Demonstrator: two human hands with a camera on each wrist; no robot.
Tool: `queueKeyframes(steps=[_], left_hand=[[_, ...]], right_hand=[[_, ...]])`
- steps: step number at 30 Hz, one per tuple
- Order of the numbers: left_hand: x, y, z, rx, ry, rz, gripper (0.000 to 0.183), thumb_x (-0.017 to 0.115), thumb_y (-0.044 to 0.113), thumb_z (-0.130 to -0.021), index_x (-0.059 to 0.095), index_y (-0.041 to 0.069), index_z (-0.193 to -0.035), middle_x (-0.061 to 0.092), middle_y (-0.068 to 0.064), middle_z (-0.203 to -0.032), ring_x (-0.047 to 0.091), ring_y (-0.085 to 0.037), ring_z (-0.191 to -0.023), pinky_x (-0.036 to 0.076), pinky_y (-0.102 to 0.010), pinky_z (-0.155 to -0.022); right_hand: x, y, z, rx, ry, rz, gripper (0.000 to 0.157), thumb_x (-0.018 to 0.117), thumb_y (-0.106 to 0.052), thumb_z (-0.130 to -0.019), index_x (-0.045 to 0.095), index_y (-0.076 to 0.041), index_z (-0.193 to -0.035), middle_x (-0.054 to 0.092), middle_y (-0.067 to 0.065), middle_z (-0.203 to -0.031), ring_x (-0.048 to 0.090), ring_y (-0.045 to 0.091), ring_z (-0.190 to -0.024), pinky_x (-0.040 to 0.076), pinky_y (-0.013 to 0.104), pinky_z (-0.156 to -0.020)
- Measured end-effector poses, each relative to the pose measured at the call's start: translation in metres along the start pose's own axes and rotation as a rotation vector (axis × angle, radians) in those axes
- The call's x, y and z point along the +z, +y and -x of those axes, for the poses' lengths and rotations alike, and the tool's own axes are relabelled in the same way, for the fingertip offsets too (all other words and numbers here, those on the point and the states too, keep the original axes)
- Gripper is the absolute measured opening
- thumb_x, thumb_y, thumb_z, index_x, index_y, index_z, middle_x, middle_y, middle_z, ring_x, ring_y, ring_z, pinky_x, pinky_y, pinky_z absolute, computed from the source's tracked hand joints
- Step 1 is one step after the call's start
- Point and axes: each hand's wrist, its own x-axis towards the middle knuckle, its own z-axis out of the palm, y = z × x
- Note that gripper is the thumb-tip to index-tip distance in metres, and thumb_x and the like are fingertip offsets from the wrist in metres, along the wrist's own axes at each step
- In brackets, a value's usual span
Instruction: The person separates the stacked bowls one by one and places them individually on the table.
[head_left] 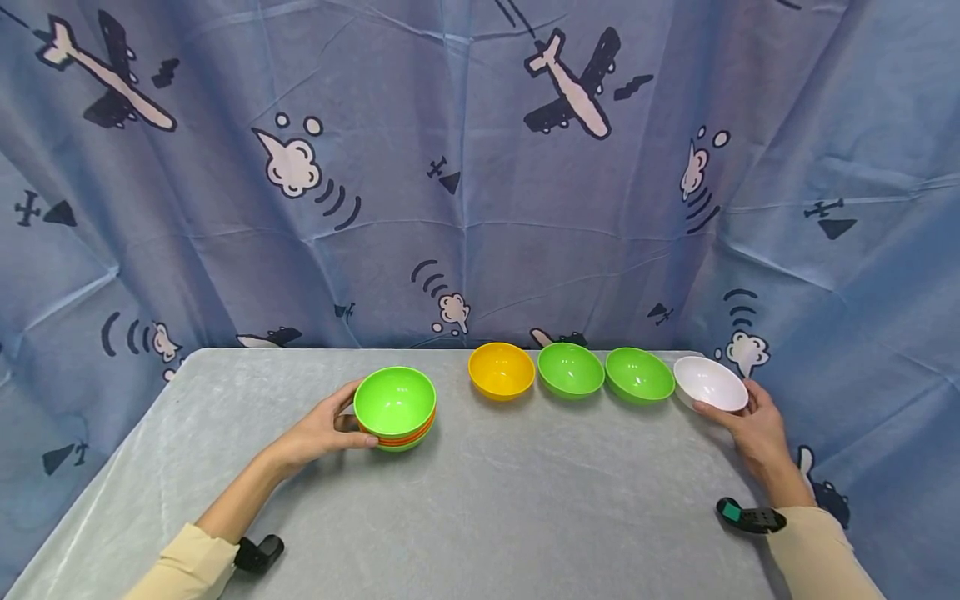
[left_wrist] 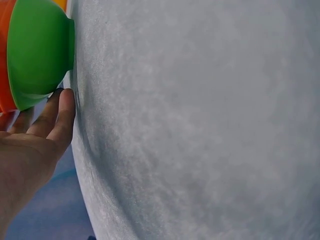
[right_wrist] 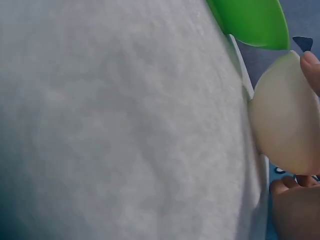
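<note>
A stack of bowls [head_left: 395,402] stands on the left part of the table, a green one on top, orange edges below it and green again at the bottom. My left hand [head_left: 327,429] holds the stack from its left side, thumb at the front and fingers round the back. In the left wrist view the fingers touch the lowest green bowl [left_wrist: 40,52], close to the cloth. At the far right, my right hand [head_left: 753,429] grips a white bowl [head_left: 708,383], thumb on the near side and fingers at its right. The right wrist view shows this white bowl [right_wrist: 285,117] side-on.
A yellow bowl [head_left: 502,372] and two green bowls, one in the middle [head_left: 572,371] and another [head_left: 640,376] beside the white one, form a row along the back edge. Grey cloth covers the table [head_left: 525,500]. Behind hangs a blue curtain [head_left: 390,167] with airplane prints.
</note>
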Motion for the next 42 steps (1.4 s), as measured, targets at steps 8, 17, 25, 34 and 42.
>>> queueKeyframes(steps=[8,17,25,34,42], left_hand=[[0.0,0.0,0.001,-0.005,-0.001,-0.012,0.094,0.082,0.011,-0.088,0.023,0.012,-0.162,0.03,-0.017,-0.159,0.051,-0.04,-0.129,0.046,-0.049,-0.1],[-0.002,0.0,0.002,0.026,-0.018,-0.035,0.099,0.083,0.009,-0.087,0.02,0.011,-0.163,0.032,-0.021,-0.157,0.052,-0.041,-0.128,0.047,-0.05,-0.1],[-0.005,0.002,0.0,0.04,-0.014,-0.061,0.099,0.084,0.008,-0.085,0.021,0.007,-0.162,0.036,-0.026,-0.153,0.049,-0.044,-0.13,0.044,-0.053,-0.102],[-0.005,0.004,-0.002,0.033,-0.027,-0.073,0.097,0.084,0.009,-0.086,0.023,0.007,-0.161,0.036,-0.025,-0.153,0.05,-0.043,-0.129,0.046,-0.051,-0.101],[-0.004,0.006,-0.001,0.03,-0.025,-0.072,0.096,0.084,0.008,-0.086,0.023,0.007,-0.161,0.035,-0.025,-0.153,0.05,-0.043,-0.129,0.046,-0.052,-0.101]], right_hand=[[-0.002,-0.015,0.007,-0.1,0.081,0.093,0.096,0.075,-0.035,-0.094,0.016,-0.002,-0.162,0.01,0.02,-0.166,0.01,0.037,-0.15,0.016,0.049,-0.118],[0.018,-0.041,0.017,-0.318,0.321,-0.067,0.054,0.076,-0.013,-0.094,0.058,-0.003,-0.143,0.054,0.009,-0.146,0.048,0.017,-0.136,0.035,0.026,-0.109],[0.039,-0.072,0.029,-0.404,0.168,-0.247,0.048,0.076,0.002,-0.09,0.063,0.001,-0.136,0.063,0.009,-0.133,0.061,0.016,-0.12,0.049,0.015,-0.088],[0.066,-0.079,0.035,-0.538,-0.096,-0.373,0.046,0.072,0.011,-0.09,0.055,0.015,-0.133,0.067,0.003,-0.123,0.067,0.016,-0.11,0.051,0.02,-0.087],[0.095,-0.085,0.043,-0.579,-0.248,-0.358,0.048,0.071,0.012,-0.09,0.053,0.015,-0.135,0.061,0.021,-0.131,0.065,0.024,-0.115,0.052,0.025,-0.089]])
